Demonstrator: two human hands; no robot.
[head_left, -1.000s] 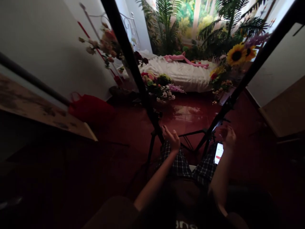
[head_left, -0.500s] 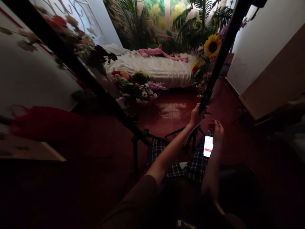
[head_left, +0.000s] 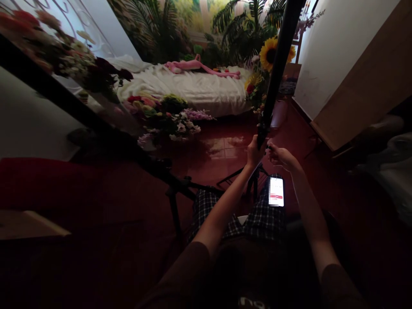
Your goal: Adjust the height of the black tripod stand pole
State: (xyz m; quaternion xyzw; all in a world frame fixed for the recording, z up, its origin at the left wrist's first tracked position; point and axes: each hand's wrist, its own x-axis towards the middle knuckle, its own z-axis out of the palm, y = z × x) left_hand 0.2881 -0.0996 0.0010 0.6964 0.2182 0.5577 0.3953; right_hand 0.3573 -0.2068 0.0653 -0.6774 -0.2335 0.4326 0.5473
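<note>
My left hand (head_left: 254, 152) is wrapped round a black tripod stand's pole (head_left: 276, 81), which rises at a tilt away from me. Just to its right, my right hand (head_left: 282, 157) has its fingers closed on a small dark knob (head_left: 268, 147) on the side of the pole. The stand's spread legs (head_left: 255, 184) show dimly below, between my knees. A phone (head_left: 276, 192) with a lit white screen and a red bar lies on my right thigh, on checked dark trousers (head_left: 265, 223).
A second black pole (head_left: 96, 118) slants across the left side. Ahead stands a bed with a white cover (head_left: 206, 92) and a pink plush toy (head_left: 186, 65). Artificial flowers (head_left: 170, 113) stand before it, a sunflower (head_left: 268, 53) on the right. A wooden board (head_left: 357, 90) leans at right.
My right hand has moved from above the phone up and left to the pole's knob. My left hand keeps its hold on the pole. The view has shifted slightly to the right.
</note>
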